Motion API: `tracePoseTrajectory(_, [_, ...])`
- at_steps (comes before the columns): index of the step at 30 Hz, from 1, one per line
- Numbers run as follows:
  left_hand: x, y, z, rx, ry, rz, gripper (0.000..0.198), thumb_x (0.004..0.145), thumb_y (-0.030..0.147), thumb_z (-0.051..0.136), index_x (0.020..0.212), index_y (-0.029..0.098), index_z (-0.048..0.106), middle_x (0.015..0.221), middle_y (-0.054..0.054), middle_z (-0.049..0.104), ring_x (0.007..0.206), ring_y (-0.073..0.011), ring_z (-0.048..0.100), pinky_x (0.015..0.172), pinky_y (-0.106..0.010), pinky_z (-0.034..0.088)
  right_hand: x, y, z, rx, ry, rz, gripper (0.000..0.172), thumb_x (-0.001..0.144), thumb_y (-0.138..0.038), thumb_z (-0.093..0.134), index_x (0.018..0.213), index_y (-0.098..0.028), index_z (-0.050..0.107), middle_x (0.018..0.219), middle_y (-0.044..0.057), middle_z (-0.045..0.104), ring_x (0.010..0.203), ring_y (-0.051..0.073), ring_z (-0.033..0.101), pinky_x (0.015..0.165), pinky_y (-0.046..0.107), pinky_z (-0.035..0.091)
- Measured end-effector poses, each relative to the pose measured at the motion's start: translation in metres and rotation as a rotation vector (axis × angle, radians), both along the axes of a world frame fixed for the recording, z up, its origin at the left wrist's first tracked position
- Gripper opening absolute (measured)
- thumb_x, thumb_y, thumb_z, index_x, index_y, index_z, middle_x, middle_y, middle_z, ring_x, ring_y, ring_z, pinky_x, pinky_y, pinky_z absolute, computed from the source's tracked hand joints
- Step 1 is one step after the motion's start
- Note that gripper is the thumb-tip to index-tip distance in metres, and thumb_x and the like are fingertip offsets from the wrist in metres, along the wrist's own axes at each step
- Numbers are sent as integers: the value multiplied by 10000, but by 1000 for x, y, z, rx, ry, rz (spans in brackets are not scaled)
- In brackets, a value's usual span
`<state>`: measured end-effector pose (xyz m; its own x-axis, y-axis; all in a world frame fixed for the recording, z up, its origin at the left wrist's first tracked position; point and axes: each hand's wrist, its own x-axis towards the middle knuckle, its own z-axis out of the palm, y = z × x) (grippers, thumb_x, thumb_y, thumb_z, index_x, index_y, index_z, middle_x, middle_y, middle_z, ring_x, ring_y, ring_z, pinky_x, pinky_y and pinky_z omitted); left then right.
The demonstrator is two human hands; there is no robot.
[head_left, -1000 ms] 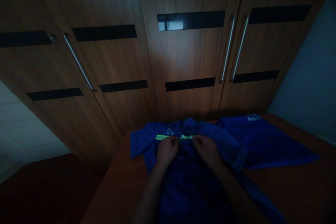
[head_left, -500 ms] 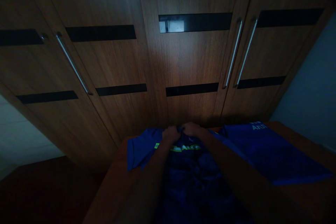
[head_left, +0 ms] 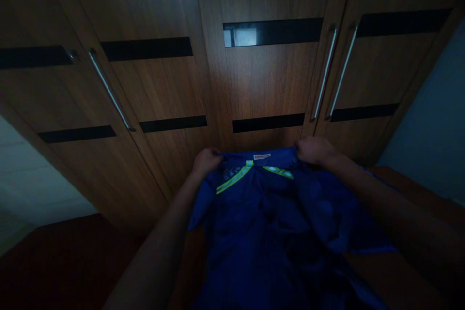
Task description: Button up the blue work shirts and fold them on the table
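A dark blue work shirt [head_left: 240,223] with yellow-green reflective stripes hangs spread between my two hands. My left hand [head_left: 207,162] is closed on the left end of its upper edge. Gripping the right end of that edge is my right hand [head_left: 314,150]. A small white label [head_left: 262,157] shows at the top edge between them. Loose folds of the shirt fall toward me, and its lower part fades into the dark. Behind my right forearm, part of another blue cloth [head_left: 374,240] shows on the surface; most of it is covered.
A wooden wardrobe [head_left: 269,77] with black strips and long metal handles [head_left: 325,75] stands right behind the shirt. The reddish-brown tabletop [head_left: 403,184] lies below. A pale wall [head_left: 432,121] is at the right. The room is dim.
My hands, close together before at the shirt's upper part, have moved apart and up. The shirt's top edge is now raised and stretched wide, and its white label shows.
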<state>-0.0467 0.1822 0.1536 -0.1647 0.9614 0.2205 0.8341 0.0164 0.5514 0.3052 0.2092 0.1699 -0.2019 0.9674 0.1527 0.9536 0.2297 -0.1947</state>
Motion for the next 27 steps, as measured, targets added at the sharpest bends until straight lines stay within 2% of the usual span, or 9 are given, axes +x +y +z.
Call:
tracePoseTrajectory(3, [16,13,20,57,-135,-15,257,774,247,606,1000,142,668,893,-100,716,745,-193,670,682,-278,483,-15,5,18,64,75,-21,287,832,-322,620,994,-88,656,1061,170,637,1068,295,574,914,457,429])
tracePoseTrajectory(5, [35,22,24,71,-235,-44,311,831,259,552,1103,120,612,935,-109,710,690,-158,672,643,-256,493,-29,7,22,83,129,-11,341,874,-363,579,1115,-121,590,1140,115,600,1034,240,581,886,446,469])
tracePoseTrajectory(9, [63,20,10,78,-359,-104,428,882,251,498,1284,111,459,1045,-117,691,775,-125,677,667,-217,505,-46,-1,10,88,234,35,343,897,-351,552,1185,-165,538,1187,75,566,999,211,586,835,418,510])
tracePoseTrajectory(11, [60,7,-7,64,-365,-112,419,860,233,528,1262,123,484,1060,-110,689,833,-134,670,699,-222,505,-45,-14,-4,75,272,57,342,897,-348,554,1185,-164,538,1182,75,567,994,210,587,831,416,512])
tracePoseTrajectory(14, [36,-27,-38,9,-311,-94,239,806,216,577,1027,146,635,984,-82,705,870,-163,657,754,-243,484,-31,-39,-29,47,311,77,333,900,-352,549,1178,-167,542,1181,74,569,991,205,588,830,413,512])
tracePoseTrajectory(17, [1,-71,-68,-76,-226,-18,84,753,203,601,792,171,668,816,-60,707,815,-201,652,740,-269,451,-1,-65,-58,15,332,88,296,900,-342,542,1145,-179,574,1168,80,592,980,197,598,851,399,504])
tracePoseTrajectory(19, [-21,-101,-83,-136,-183,56,99,731,233,618,649,184,643,652,-50,670,741,-231,647,701,-288,430,27,-78,-81,-5,319,90,266,875,-277,539,1108,-178,620,1136,105,626,984,221,616,900,378,483])
tracePoseTrajectory(23, [-50,-146,-97,-211,-205,135,200,702,259,640,514,211,592,542,-33,629,681,-244,637,672,-283,407,85,-98,-133,52,120,-59,435,765,-104,463,1181,-131,588,1178,167,608,1077,281,587,957,403,446])
tracePoseTrajectory(27, [-57,-161,-101,-205,-371,171,151,695,225,652,547,218,619,600,-37,669,766,-271,649,719,-292,429,103,-116,-166,155,49,41,697,700,-86,485,1389,-142,398,1357,176,463,1191,302,499,984,424,429])
